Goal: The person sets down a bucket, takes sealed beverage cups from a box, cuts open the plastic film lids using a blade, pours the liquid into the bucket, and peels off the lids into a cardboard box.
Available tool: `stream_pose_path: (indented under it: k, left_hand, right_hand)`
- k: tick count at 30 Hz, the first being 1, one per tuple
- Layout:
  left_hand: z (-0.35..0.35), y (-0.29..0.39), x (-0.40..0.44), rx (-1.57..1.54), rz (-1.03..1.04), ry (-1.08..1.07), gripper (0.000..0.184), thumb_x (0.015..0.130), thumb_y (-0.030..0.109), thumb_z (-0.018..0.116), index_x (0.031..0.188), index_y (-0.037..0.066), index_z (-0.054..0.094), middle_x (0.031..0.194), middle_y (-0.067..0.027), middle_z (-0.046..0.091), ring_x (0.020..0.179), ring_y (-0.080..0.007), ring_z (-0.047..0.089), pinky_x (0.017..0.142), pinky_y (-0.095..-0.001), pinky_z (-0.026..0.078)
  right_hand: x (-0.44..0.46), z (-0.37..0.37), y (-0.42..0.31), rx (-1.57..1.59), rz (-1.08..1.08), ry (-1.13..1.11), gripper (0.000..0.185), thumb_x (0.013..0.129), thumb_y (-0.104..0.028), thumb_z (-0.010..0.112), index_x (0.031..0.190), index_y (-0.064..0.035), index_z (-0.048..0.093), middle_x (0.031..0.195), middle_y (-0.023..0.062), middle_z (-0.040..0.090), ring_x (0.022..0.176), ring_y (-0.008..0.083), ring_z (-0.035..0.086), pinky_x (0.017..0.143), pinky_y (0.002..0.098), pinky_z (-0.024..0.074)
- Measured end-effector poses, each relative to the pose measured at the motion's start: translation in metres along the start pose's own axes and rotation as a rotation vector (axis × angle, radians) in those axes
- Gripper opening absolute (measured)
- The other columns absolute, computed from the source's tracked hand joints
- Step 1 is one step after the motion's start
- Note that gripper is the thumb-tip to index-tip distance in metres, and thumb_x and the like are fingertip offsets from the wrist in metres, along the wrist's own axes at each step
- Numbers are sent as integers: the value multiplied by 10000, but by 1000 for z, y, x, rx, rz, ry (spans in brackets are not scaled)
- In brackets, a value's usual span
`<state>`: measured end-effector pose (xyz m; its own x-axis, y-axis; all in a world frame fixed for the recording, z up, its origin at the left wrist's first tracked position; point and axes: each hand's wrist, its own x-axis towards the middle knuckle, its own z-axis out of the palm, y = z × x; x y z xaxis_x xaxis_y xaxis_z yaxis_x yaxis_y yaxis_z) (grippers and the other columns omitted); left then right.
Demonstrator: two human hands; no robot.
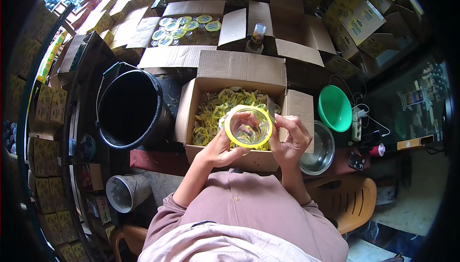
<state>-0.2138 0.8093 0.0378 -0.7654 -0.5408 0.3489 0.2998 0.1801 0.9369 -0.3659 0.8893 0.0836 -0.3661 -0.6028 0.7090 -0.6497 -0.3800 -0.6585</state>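
Left hand [220,151] grips a clear, round, yellow-rimmed cup [250,130] over a brown cardboard box [256,163]'s near edge; right hand [292,141] touching, grip unclear.

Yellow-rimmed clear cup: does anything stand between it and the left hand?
Nothing visible does: the left hand holds the yellow-rimmed clear cup directly. The open cardboard box and its yellow strips lie below, not between them.

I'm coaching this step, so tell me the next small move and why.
Probably slide the right hand along the yellow rim while the left hand steadies the clear cup: the right fingertips are beside that rim, and the open box of yellow strips lies below.
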Motion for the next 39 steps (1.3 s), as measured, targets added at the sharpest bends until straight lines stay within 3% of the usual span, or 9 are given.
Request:
stream_pose_path:
  k: [9,18,21,26,29,35,39]
  left_hand:
    - [2,8,7,-3,31,5,701,632,163,774,1181,22,362,1061,-88,460,966,-160,501,853,-302,415]
    - [-2,17,7,54,23,-54,624,676,123,705,1187,29,359,1105,-91,423,1019,-161,465,821,-285,423]
    - [7,3,1,-325,-17,118,619,690,133,690,1196,39,347,1109,-97,407,1041,-169,444,814,-288,422]
    - [4,-2,5,-322,12,80,675,697,166,709,1223,49,300,1133,-104,419,1054,-199,446,908,-361,374]
    - [5,1,9,-272,58,74,603,731,143,679,1216,19,344,1138,-85,420,1046,-185,474,923,-336,373]
    - [7,3,6,-317,-70,80,666,739,125,645,1286,0,286,1184,-99,398,1097,-185,428,942,-346,354]
    - [18,7,4,-310,0,174,703,746,89,632,1309,24,215,1198,-107,360,1091,-207,421,913,-338,371]
  right_hand:
    - [-1,3,0,25,-12,-48,266,634,82,646,878,-25,648,702,69,603,608,147,595,562,240,483]
    - [-2,5,-4,57,47,-43,248,636,77,652,864,-22,641,687,69,598,600,139,590,550,237,471]
    - [-5,8,-1,55,89,11,229,640,64,659,852,-18,629,670,65,589,584,132,583,532,234,462]
    - [-11,10,-11,34,117,99,202,653,42,663,840,-21,619,654,61,582,565,133,581,517,240,463]
    - [-14,9,-12,-34,56,118,198,652,30,669,835,-27,621,665,70,591,583,147,599,528,247,477]
    - [-18,9,-13,-152,-20,106,218,652,23,675,858,-30,626,718,88,612,652,177,631,566,269,505]
    - [-19,11,-15,-155,-35,100,231,656,28,671,876,-26,625,733,89,612,656,178,630,569,266,507]
